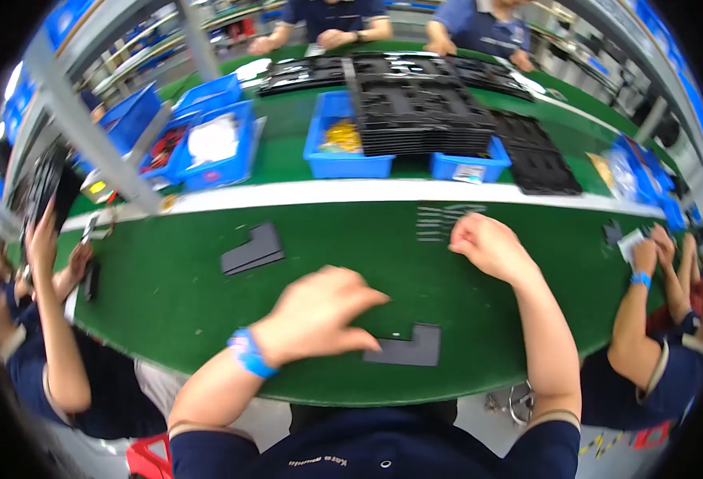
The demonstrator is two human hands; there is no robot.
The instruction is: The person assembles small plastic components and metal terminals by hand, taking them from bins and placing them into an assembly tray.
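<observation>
My left hand (315, 315), with a blue band at the wrist, is open, thumb and fingers apart. Its thumb tip overlaps the left end of a dark grey L-shaped plate (405, 351); whether they touch I cannot tell. A tiny pale bit lies at that plate's upper edge. Farther right, my right hand (487, 243) is closed, fingertips pressed together, at the right end of a group of thin pale strips (431, 224) on the green mat. What it pinches, if anything, is hidden. Left of centre lie overlapping dark grey L-shaped plates (254, 251).
Beyond a white ledge (287, 195) stand blue bins, one holding yellow pieces (341, 136), another white ones (213, 140). A tall stack of black trays (423, 120) rises over the bins. Co-workers' hands are at the left, right and far sides. A grey post (88, 104) stands at left.
</observation>
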